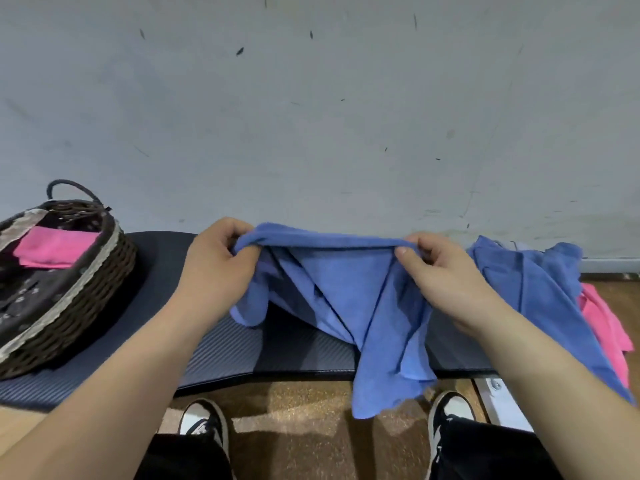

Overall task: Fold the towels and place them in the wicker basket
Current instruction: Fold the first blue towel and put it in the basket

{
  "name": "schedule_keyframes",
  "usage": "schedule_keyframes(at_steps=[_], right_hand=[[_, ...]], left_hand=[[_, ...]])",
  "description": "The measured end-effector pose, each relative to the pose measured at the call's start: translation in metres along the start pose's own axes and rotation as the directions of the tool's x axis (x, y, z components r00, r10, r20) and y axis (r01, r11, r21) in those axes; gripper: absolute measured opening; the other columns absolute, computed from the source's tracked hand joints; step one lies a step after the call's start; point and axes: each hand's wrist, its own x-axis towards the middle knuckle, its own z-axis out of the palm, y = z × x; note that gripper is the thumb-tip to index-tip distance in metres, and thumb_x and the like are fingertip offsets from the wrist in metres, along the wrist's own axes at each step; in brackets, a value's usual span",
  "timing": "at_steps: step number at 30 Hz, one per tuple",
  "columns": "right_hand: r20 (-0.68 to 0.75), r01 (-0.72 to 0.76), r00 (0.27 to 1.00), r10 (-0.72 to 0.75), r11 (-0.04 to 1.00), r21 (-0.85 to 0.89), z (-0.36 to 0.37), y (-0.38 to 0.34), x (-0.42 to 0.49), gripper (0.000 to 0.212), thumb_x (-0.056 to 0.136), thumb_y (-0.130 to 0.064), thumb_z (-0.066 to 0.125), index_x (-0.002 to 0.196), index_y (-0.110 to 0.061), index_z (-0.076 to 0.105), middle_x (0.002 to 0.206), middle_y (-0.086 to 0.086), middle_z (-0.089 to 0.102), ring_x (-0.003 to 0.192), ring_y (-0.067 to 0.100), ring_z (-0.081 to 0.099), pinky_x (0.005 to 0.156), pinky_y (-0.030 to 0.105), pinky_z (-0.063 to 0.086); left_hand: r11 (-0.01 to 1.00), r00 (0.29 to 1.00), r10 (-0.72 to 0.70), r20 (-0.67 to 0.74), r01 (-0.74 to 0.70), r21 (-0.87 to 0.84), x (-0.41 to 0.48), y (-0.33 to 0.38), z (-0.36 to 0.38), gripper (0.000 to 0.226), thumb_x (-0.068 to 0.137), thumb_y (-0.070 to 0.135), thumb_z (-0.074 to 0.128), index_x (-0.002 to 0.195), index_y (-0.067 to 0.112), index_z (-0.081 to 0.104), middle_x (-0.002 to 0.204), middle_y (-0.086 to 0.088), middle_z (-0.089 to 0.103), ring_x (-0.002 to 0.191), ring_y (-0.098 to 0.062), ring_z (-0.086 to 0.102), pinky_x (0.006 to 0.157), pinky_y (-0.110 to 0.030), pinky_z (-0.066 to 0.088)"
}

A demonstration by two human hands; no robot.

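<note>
On the mat [294,355], the wicker basket [79,306] sits far left, the held towel [346,292] mid-mat, towel pile [540,289] at its right end.

both hands pinching blue towel [349,289], basket [86,292] left

I see both forearms bare, no sleeves in view. No rings, watch or bands on left hand [214,268] or right hand [450,282] that I can make out. Black trousers [491,452] on both legs at frame bottom. Left shoe [204,424] and right shoe [450,414]: black-and-white low-top sneakers, white toe panel, black overlays and laces. Sole detail too blurred for me to tell.
</note>
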Motion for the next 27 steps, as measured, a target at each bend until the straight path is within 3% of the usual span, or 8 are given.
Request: schedule_keyframes(at_steps=[4, 6, 10, 13, 16, 20, 23, 27], right_hand=[[-0.269, 0.088, 0.96, -0.07, 0.995, 0.055, 0.019, -0.006, -0.004, 0.023, 0.102, -0.036, 0.058, 0.091, -0.016, 0.063, 0.068, -0.002, 0.058, 0.063, 0.007, 0.049, 0.062, 0.028, 0.04], [-0.288, 0.081, 0.956, -0.047, 0.991, 0.11, 0.024, -0.01, -0.007, 0.025, 0.103, -0.038, 0.054, 0.092, -0.016, 0.06, 0.058, -0.014, 0.046, 0.054, 0.002, 0.041, 0.058, 0.024, 0.035], [-0.266, 0.134, 0.956, -0.121, 0.99, 0.031, 0.025, -0.013, -0.023, 0.022, 0.105, -0.033, 0.05, 0.097, -0.014, 0.055, 0.065, -0.007, 0.043, 0.052, 0.002, 0.039, 0.053, 0.019, 0.034], [-0.201, 0.193, 0.958, -0.204, 0.979, -0.07, 0.02, -0.019, -0.04, 0.013, 0.105, -0.028, 0.052, 0.097, -0.017, 0.053, 0.076, -0.003, 0.052, 0.061, 0.0, 0.046, 0.058, 0.013, 0.04], [-0.239, 0.233, 0.936, -0.259, 0.964, -0.132, 0.013, -0.03, -0.053, 0.008, 0.104, -0.023, 0.053, 0.098, -0.017, 0.054, 0.076, -0.004, 0.054, 0.062, -0.001, 0.049, 0.061, 0.011, 0.042], [-0.262, 0.217, 0.939, -0.223, 0.975, -0.053, -0.005, -0.041, -0.057, 0.011, 0.1, -0.028, 0.062, 0.092, -0.02, 0.06, 0.07, 0.009, 0.06, 0.062, 0.006, 0.05, 0.059, 0.021, 0.041], [-0.29, 0.201, 0.934, -0.209, 0.978, -0.055, -0.015, -0.037, -0.047, 0.015, 0.096, -0.028, 0.068, 0.085, -0.018, 0.064, 0.082, 0.012, 0.069, 0.072, 0.012, 0.057, 0.067, 0.033, 0.045], [-0.267, 0.085, 0.951, -0.157, 0.961, -0.263, -0.004, -0.013, -0.019, 0.014, 0.094, -0.032, 0.066, 0.083, -0.023, 0.063, 0.08, -0.005, 0.069, 0.076, 0.011, 0.061, 0.069, 0.034, 0.05]], left_hand=[[0.961, 0.996, 0.084, 0.024, -0.088, 0.264, -0.015, -0.02, -0.039, 0.019, 0.088, 0.012, 0.064, 0.089, 0.03, 0.069, 0.08, 0.011, 0.072, 0.075, -0.007, 0.067, 0.068, -0.032, 0.054], [0.959, 0.997, 0.07, 0.036, -0.077, 0.273, -0.02, -0.028, -0.057, 0.019, 0.09, 0.011, 0.065, 0.088, 0.029, 0.07, 0.076, 0.011, 0.073, 0.07, -0.005, 0.066, 0.066, -0.029, 0.053], [0.969, 0.999, 0.042, 0.021, -0.046, 0.245, -0.029, -0.041, -0.084, 0.012, 0.092, 0.014, 0.067, 0.089, 0.025, 0.072, 0.078, 0.012, 0.074, 0.072, -0.006, 0.068, 0.07, -0.024, 0.053], [0.997, 0.999, -0.006, -0.042, 0.009, 0.073, -0.037, -0.041, -0.094, 0.011, 0.097, 0.023, 0.066, 0.089, 0.015, 0.067, 0.076, 0.003, 0.072, 0.066, -0.01, 0.06, 0.067, -0.028, 0.048], [0.979, 0.994, -0.1, -0.038, 0.091, -0.18, -0.042, -0.037, -0.103, 0.054, 0.082, 0.059, 0.071, 0.084, 0.006, 0.059, 0.074, -0.007, 0.063, 0.071, -0.019, 0.053, 0.067, -0.036, 0.04], [0.905, 0.966, -0.135, 0.219, 0.21, -0.37, -0.044, -0.023, -0.119, 0.094, 0.051, 0.073, 0.086, 0.093, -0.006, 0.058, 0.084, -0.017, 0.062, 0.077, -0.024, 0.054, 0.064, -0.034, 0.041], [0.869, 0.902, -0.194, 0.385, 0.34, -0.36, -0.035, -0.019, -0.132, 0.056, 0.055, 0.052, 0.094, 0.076, 0.011, 0.062, 0.079, -0.017, 0.063, 0.07, -0.024, 0.058, 0.062, -0.033, 0.044], [0.938, 0.924, -0.314, 0.22, 0.338, -0.079, -0.016, -0.04, -0.116, 0.023, 0.08, 0.014, 0.079, 0.066, 0.016, 0.061, 0.074, -0.014, 0.061, 0.068, -0.023, 0.056, 0.063, -0.032, 0.04]])
